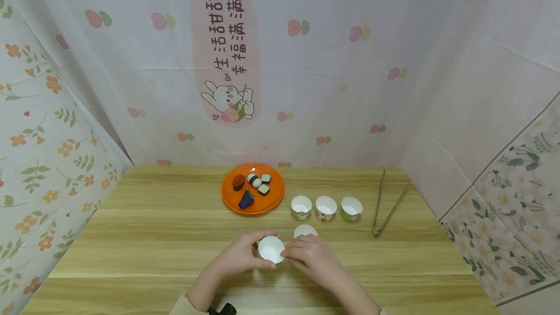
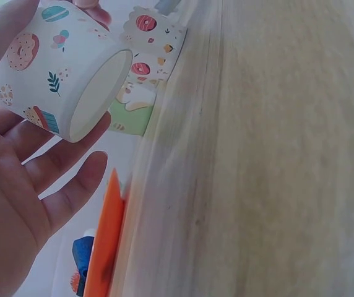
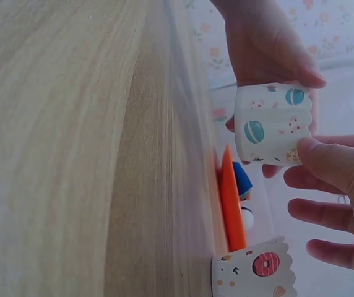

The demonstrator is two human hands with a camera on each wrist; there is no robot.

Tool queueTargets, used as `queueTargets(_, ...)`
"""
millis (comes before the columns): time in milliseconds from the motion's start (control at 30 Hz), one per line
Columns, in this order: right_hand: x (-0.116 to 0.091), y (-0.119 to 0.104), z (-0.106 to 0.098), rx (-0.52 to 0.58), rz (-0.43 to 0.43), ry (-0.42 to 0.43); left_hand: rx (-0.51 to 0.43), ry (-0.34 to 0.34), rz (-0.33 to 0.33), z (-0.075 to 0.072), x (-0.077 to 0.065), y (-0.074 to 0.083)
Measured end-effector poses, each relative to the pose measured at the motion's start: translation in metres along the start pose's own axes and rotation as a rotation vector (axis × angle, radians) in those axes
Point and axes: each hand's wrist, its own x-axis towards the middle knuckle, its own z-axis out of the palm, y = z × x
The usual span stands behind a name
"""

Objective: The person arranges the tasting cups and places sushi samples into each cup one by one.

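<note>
A white paper baking cup [image 1: 271, 249] printed with donuts and cupcakes is held above the wooden table, near its front. My left hand [image 1: 240, 255] grips it from the left, thumb and fingers curled round the wall. From the other side my right hand [image 1: 311, 257] pinches the scalloped rim; its thumb lies on the printed wall in the right wrist view, the other fingers spread. The cup's flat base [image 2: 103, 96] shows in the left wrist view. Just beyond the right hand stands a second cup [image 1: 305, 230], partly hidden by that hand.
Three more paper cups [image 1: 325, 208] stand in a row farther back. To their left is an orange plate [image 1: 232, 202] with several toy sushi pieces [image 1: 255, 181]. Metal tongs [image 1: 378, 215] lie spread on the right. A printed curtain [image 1: 350, 86] hangs behind the table.
</note>
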Motion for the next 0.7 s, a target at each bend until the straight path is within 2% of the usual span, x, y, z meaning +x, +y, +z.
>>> queueTargets(300,0.0015,-0.0006,0.0007,-0.004,-0.002,0.022,-0.028,0.006,0.002,0.0,-0.0004,0.0011)
queueTargets(700,0.0017,-0.0012,-0.0016,0.013,0.025,0.041,0.0,0.005,0.019,-0.0001,-0.0002,-0.0017)
